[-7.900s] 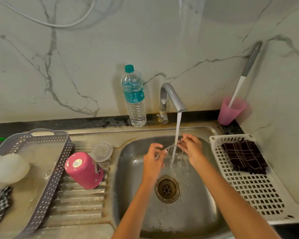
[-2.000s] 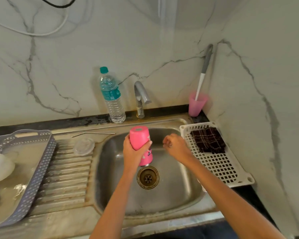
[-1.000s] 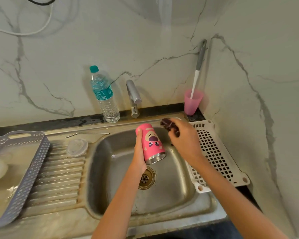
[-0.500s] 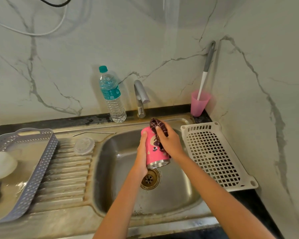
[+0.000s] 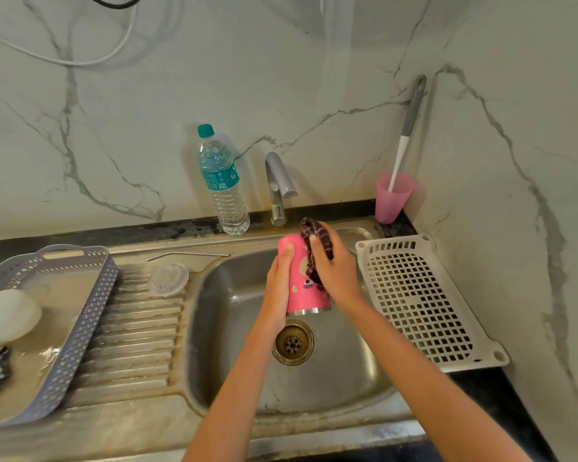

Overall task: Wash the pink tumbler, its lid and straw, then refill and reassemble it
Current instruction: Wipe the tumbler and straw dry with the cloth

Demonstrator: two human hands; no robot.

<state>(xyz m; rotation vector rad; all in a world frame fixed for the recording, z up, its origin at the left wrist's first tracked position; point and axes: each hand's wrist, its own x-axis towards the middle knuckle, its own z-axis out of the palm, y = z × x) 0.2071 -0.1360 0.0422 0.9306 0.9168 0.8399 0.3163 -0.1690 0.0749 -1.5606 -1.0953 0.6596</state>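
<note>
A: Tumbler of pink-coated steel (image 5: 302,281), where now?
B: Over the stainless sink basin (image 5: 331,378), twelve o'clock of the drain, steel mouth downward, probably for draining. Clasped round its side by the left hand (image 5: 279,285). Rubbed by the right hand (image 5: 334,271), fingers curled round a dark checked cloth (image 5: 316,235).
A: Rinsing?
B: Drying, seemingly. No stream from the chrome tap (image 5: 278,181).
A: Other parts?
B: Clear round plastic lid (image 5: 168,279) and bent metal straw (image 5: 187,255) at ten o'clock on the ribbed drainboard, likely draining. Refill and reassembly not yet done.
A: Surroundings?
B: Wet, stained steel; veined white marble walls; teal-capped plastic water bottle (image 5: 222,188) at eleven, white perforated tray (image 5: 424,301) at three.
</note>
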